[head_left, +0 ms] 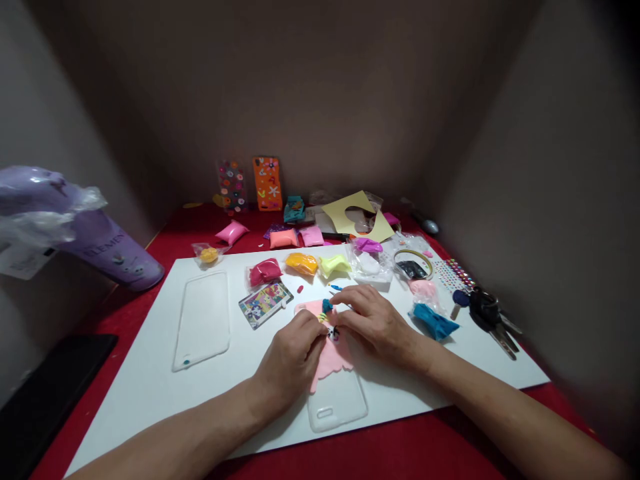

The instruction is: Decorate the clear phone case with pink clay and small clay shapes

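Note:
A clear phone case (pixel 336 400) lies on the white board (pixel 150 387), its upper half covered with pink clay (pixel 330 360). A small teal clay lump (pixel 327 306) sits on the pink layer, beside yellow and white bits. My left hand (pixel 293 357) rests on the case with its fingertips pinched at the clay figure. My right hand (pixel 373 320) holds a thin tool near the teal lump and presses on the case from the right.
A second clear case (pixel 203 320) and a picture card (pixel 265 303) lie to the left. Clay packets (pixel 301 263) line the board's far edge. Keys (pixel 493 317), a teal packet (pixel 435 322), a tape roll (pixel 413 263) sit right. A purple bottle (pixel 107 250) stands left.

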`<state>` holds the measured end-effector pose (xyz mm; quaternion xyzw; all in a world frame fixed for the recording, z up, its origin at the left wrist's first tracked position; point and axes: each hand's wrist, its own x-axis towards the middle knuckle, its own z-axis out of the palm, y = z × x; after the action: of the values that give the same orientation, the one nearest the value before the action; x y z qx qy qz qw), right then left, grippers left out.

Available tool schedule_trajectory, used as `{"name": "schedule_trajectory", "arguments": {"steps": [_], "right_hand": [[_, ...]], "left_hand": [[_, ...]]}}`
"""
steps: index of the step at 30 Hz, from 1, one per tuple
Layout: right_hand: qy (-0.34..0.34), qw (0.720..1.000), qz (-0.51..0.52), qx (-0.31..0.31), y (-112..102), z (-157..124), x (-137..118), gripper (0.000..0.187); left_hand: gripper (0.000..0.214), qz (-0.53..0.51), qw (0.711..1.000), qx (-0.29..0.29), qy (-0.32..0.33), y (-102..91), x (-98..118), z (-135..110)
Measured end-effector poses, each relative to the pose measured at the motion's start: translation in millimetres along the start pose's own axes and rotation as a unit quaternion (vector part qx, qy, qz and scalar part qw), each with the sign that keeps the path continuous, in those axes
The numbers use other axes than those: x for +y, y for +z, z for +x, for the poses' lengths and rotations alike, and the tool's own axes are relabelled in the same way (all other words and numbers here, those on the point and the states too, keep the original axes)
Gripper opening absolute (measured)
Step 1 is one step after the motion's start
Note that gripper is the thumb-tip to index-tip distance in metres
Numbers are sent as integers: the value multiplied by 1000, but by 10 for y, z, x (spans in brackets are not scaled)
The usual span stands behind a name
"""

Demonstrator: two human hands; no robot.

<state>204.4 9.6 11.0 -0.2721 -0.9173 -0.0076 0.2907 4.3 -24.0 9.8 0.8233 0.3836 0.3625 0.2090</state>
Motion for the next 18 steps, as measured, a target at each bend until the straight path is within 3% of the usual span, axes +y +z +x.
{"name": "schedule_trajectory", "arguments": {"steps": [18], "right_hand": [[-6, 1000, 3, -9, -3, -6, -5, 16]], "left_hand": [[18, -12, 1000, -9, -10, 6, -14, -11]]}}
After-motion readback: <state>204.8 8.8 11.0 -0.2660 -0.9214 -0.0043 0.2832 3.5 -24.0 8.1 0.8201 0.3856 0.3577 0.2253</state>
